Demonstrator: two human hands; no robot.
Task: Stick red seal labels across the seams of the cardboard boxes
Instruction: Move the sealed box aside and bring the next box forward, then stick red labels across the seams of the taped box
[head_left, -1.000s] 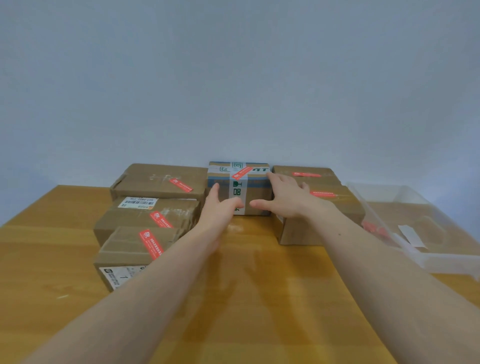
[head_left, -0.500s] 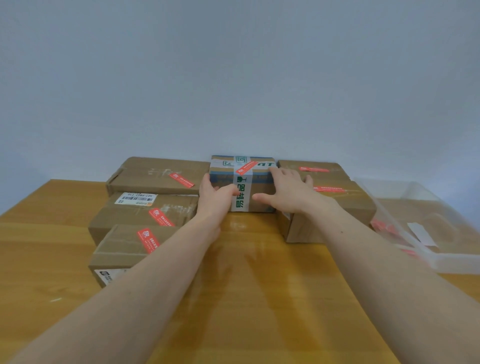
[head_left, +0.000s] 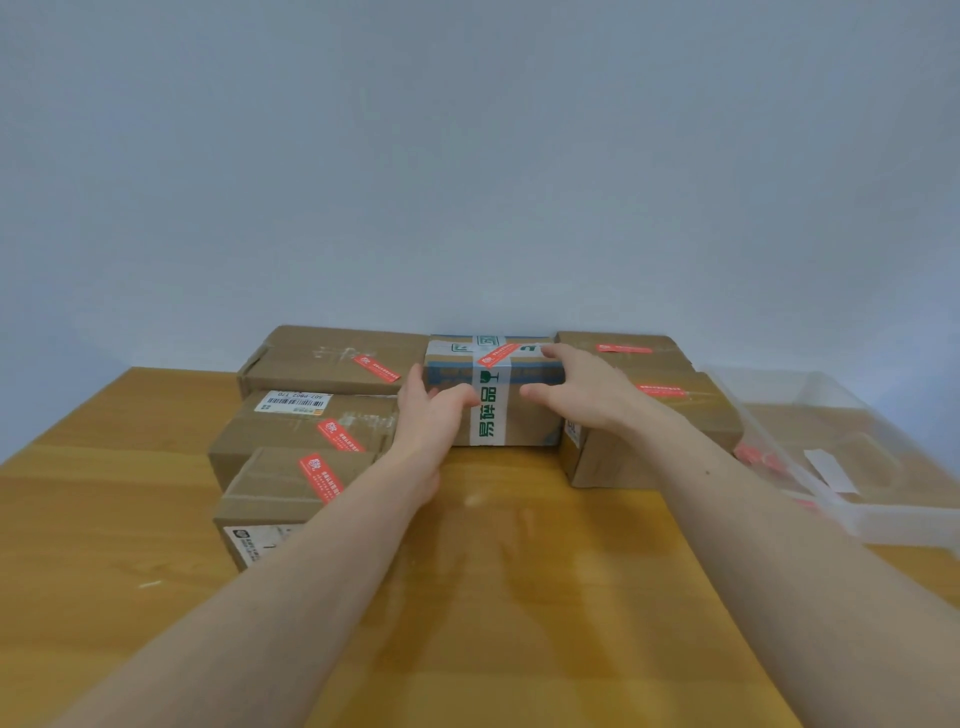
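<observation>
Head view: six boxes crowd the far edge of the wooden bench (head_left: 493, 597). Three brown boxes (head_left: 306, 421) stand stepped on the left, two more (head_left: 654, 415) on the right, each with a red label. A clear plastic bin (head_left: 852, 467) sits at far right, cut off by the frame; its contents are hard to make out.

The taped box (head_left: 493, 395) stands between the two groups, its long axis running left to right. Its red label (head_left: 497, 355) lies slantwise across the white tape on top.

The left hand (head_left: 431, 410) grips the box's left end, thumb on the front face. The right hand (head_left: 582, 389) grips the right end, fingers over the top edge, hiding that corner.
</observation>
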